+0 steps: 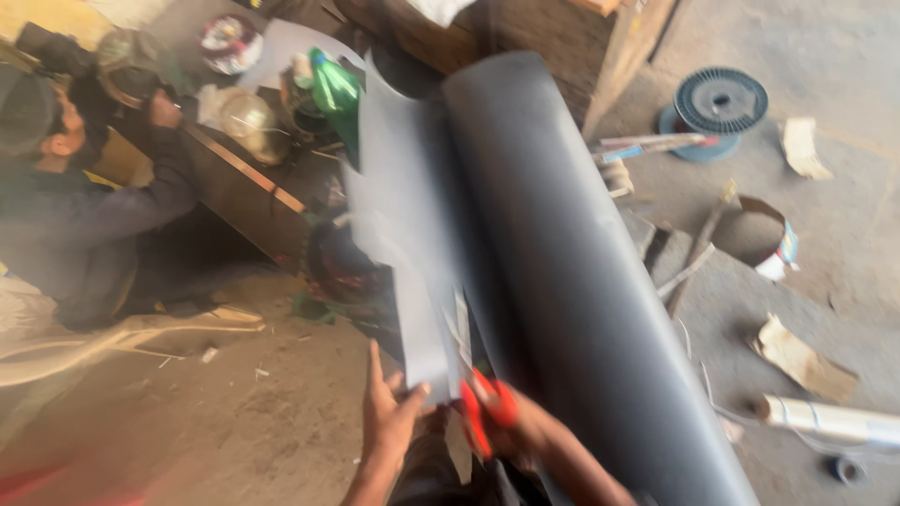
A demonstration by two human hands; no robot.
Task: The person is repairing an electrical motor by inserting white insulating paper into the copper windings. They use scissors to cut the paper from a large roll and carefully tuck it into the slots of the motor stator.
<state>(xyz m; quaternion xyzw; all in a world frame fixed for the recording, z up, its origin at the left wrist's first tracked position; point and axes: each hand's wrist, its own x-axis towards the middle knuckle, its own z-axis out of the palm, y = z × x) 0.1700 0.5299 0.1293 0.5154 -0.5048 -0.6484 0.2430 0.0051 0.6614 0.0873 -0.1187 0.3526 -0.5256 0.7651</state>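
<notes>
The left hand (389, 422) pinched the lower edge of 1 grey sheet (412, 234), fingers closed on it, while the right hand (511, 426), just beside it, was clamped on 1 pair of red-handled scissors (476, 398) whose blades reached up into that sheet. Beyond the right hand ran 1 large dark roll (572, 281), with 1 empty wire spool (717, 103) and 1 white tube (830, 419) on the floor (234, 422) further to its right; 1 other person (84, 206) sat far to the left hand's side.
</notes>
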